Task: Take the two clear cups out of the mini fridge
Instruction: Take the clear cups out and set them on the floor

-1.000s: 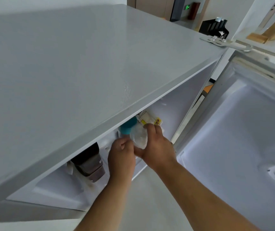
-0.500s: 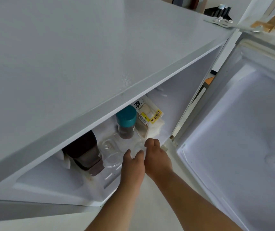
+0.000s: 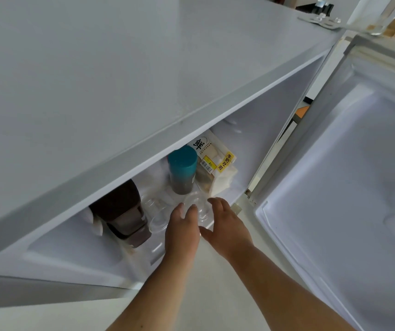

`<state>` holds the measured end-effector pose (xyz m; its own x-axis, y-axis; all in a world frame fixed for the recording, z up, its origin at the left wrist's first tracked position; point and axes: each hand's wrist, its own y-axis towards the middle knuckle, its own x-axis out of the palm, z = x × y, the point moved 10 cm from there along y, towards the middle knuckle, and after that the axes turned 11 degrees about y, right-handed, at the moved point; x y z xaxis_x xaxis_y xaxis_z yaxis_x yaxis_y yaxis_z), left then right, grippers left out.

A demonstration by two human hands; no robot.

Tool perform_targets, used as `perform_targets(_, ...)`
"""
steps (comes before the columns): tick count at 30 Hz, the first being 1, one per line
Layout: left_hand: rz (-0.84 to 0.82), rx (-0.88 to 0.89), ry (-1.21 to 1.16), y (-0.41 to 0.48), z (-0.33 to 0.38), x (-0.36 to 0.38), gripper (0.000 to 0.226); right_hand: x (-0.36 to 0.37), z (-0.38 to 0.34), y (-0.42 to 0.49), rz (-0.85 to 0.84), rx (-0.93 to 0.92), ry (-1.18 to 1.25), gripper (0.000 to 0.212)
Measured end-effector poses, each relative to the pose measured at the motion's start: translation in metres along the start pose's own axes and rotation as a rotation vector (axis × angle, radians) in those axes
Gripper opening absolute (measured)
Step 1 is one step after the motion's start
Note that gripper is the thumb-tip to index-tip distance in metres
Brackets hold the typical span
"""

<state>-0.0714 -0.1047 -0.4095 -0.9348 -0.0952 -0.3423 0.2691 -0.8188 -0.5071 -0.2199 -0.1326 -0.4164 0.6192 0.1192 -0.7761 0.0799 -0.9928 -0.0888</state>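
Both bare forearms reach up from the bottom edge into the open white mini fridge [image 3: 275, 130]. The left hand [image 3: 182, 231] is palm-down with its fingers together, their tips laid over the near side of a clear plastic cup [image 3: 197, 203] at the front of the fridge floor; whether they grip it cannot be told. The right hand [image 3: 227, 225] sits just right of that cup, fingers spread and curved, thumb pointing left toward the left hand, and closes on nothing. The two hands nearly touch at the thumb.

A second clear plastic cup [image 3: 155, 212] stands just left of the first, beside the left hand and untouched. Behind the cups stands a dark jar with a teal cap [image 3: 182, 172], and to its right a bagged loaf of bread with a yellow label [image 3: 215, 163] leans toward the right wall. A dark brown bottle [image 3: 122, 209] lies tilted on the left, close to the second cup.

The grey fridge top [image 3: 120, 80] overhangs low above the items, leaving a narrow opening. The white fridge door [image 3: 347, 175] is swung wide on the right, and pale floor [image 3: 215, 283] lies open below the front lip.
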Motion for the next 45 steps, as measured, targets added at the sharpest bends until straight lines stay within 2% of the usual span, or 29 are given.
perform_targets(3, 0.07, 0.069, 0.06, -0.012, 0.001, -0.015, 0.038, -0.012, -0.014, -0.009, 0.1, -0.068, -0.016, 0.053)
perform_targets(6, 0.125, 0.11, 0.071, -0.023, 0.0, -0.028, 0.042, -0.015, -0.046, -0.008, 0.133, -0.158, 0.015, 0.034)
perform_targets(11, 0.151, 0.051, -0.044, -0.027, -0.008, -0.036, 0.041, 0.013, -0.09, 0.02, -0.021, -0.192, 0.0, 0.035)
perform_targets(16, 0.143, 0.077, -0.054, -0.024, -0.01, -0.042, 0.049, 0.023, -0.095, 0.039, -0.046, -0.166, -0.061, 0.012)
perform_targets(18, 0.149, 0.088, -0.061, -0.023, -0.012, -0.043, 0.045, 0.019, -0.094, 0.04, -0.017, -0.172, -0.056, 0.011)
perform_targets(21, 0.193, 0.115, -0.116, -0.026, -0.012, -0.044, 0.035, 0.003, -0.091, 0.032, 0.059, -0.191, 0.002, 0.022)
perform_targets(23, 0.21, 0.094, -0.175, -0.028, -0.011, -0.044, 0.033, -0.011, -0.09, 0.021, 0.132, -0.246, 0.025, 0.019)
perform_targets(26, 0.162, -0.035, -0.329, -0.026, -0.016, -0.033, 0.055, -0.029, -0.087, 0.004, 0.217, -0.313, 0.045, 0.005)
perform_targets(28, 0.102, -0.134, -0.404, -0.022, -0.017, -0.022, 0.071, -0.034, -0.082, -0.005, 0.23, -0.334, 0.076, 0.008)
perform_targets(30, 0.052, -0.159, -0.403, -0.018, -0.01, -0.015, 0.073, -0.035, -0.08, -0.012, 0.219, -0.358, 0.099, 0.009)
perform_targets(35, -0.011, -0.065, -0.325, -0.003, 0.006, -0.001, 0.038, -0.035, -0.076, -0.018, 0.196, -0.412, 0.202, 0.014)
perform_targets(37, -0.071, -0.048, -0.366, 0.0, 0.006, 0.005, 0.037, -0.034, -0.066, -0.016, 0.15, -0.329, 0.348, 0.023)
perform_targets(41, -0.198, 0.037, -0.37, 0.002, 0.01, 0.012, 0.032, -0.03, -0.037, -0.001, 0.096, 0.017, 0.734, 0.047)
perform_targets(43, -0.211, 0.053, -0.315, 0.002, 0.007, 0.012, 0.028, -0.032, -0.028, 0.009, 0.113, 0.132, 0.79, 0.063)
perform_targets(45, -0.2, 0.034, -0.292, 0.002, 0.002, 0.011, 0.027, -0.034, -0.023, 0.015, 0.115, 0.19, 0.784, 0.067)
